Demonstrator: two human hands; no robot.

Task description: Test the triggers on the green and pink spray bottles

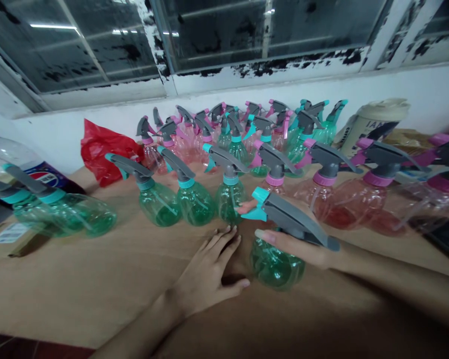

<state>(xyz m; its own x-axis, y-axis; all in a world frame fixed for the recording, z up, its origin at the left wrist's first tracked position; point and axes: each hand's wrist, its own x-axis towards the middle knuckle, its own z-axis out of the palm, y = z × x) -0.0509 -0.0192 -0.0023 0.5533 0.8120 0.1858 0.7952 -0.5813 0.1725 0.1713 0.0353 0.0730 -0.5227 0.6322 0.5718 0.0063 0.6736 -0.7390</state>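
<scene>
My right hand (295, 247) grips a green spray bottle (279, 267) by its neck, under the grey and turquoise trigger head. The bottle leans a little, close to the table's near side; whether its base touches the wood is unclear. Flat on the brown tabletop (108, 289), my left hand (209, 269) has its fingers stretched out and holds nothing. Just past its fingertips stands another green spray bottle (230, 199), with two more green ones (194, 202) to its left. A row of pink spray bottles (324, 199) stands beyond my right hand.
Many pink and green spray bottles crowd against the back wall. A red plastic bag (107, 152) lies to their left, a cola bottle (33, 164) and tilted green bottles (65, 214) at far left. A beige cup (374, 124) and a dark phone-like object (443, 237) are at right.
</scene>
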